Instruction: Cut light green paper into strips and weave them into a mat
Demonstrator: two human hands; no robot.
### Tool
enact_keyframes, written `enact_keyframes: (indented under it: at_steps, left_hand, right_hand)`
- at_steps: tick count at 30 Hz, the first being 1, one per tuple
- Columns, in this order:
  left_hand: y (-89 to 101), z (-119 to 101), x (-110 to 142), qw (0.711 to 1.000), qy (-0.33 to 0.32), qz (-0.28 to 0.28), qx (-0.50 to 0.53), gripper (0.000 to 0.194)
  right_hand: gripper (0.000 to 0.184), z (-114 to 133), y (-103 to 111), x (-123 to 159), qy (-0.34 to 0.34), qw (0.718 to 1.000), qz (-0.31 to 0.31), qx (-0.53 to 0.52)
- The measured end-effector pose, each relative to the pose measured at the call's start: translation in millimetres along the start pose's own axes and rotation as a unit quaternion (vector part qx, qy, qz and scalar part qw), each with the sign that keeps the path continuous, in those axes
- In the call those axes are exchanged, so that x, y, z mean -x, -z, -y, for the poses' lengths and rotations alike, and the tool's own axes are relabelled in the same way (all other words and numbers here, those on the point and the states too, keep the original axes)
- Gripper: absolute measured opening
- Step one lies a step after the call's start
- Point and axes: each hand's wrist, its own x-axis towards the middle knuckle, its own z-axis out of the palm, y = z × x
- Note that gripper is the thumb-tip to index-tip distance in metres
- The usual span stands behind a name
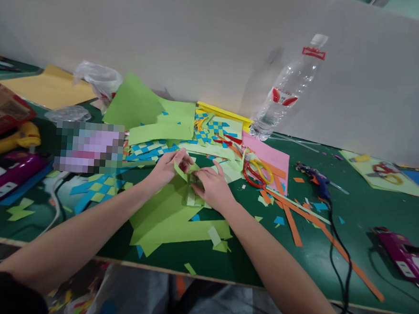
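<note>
My left hand (172,166) pinches a green paper strip (181,172) above the middle of the table. Close beside it, my right hand (212,186) has its thumb and some fingers closed on the same paper, which bends between the two hands. Pale green strips hang below the right fingers, partly hidden by them. Under both hands lie large light green paper sheets (162,213) with cut edges. Woven blue and green paper pieces (152,148) lie just beyond the left hand. Red and yellow handled scissors (256,173) rest to the right.
A clear water bottle (283,95) stands against the grey wall (168,34). Orange paper strips (333,237), a blue glue gun (320,184) and its black cord occupy the right side. Purple devices (403,256) sit at both ends, and a blurred-out phone-like object (91,148) lies left.
</note>
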Motion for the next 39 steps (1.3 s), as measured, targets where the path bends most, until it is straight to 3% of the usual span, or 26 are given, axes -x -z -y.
enact_keyframes:
  at_steps: [6,23,32,39]
  left_hand:
    - [-0.8,-1.4,1.2,1.000,0.003,0.002,0.006,0.052]
    - [-3.4,-3.7,2.3,0.999,0.017,-0.024,0.030,0.052]
    - [-0.4,4.8,1.0,0.998,0.015,-0.020,0.058,0.047]
    - [0.3,1.0,2.1,0.999,0.022,-0.011,0.036,0.048]
  right_hand:
    - [0.026,2.2,1.5,-0.9,-0.003,1.000,0.005,-0.010]
    - [0.053,0.4,1.4,2.5,0.080,0.989,-0.060,-0.111]
    - [0.040,4.8,7.4,1.3,0.095,0.987,-0.073,-0.109]
    - [0.036,3.1,6.2,2.0,0.108,0.987,-0.040,-0.110]
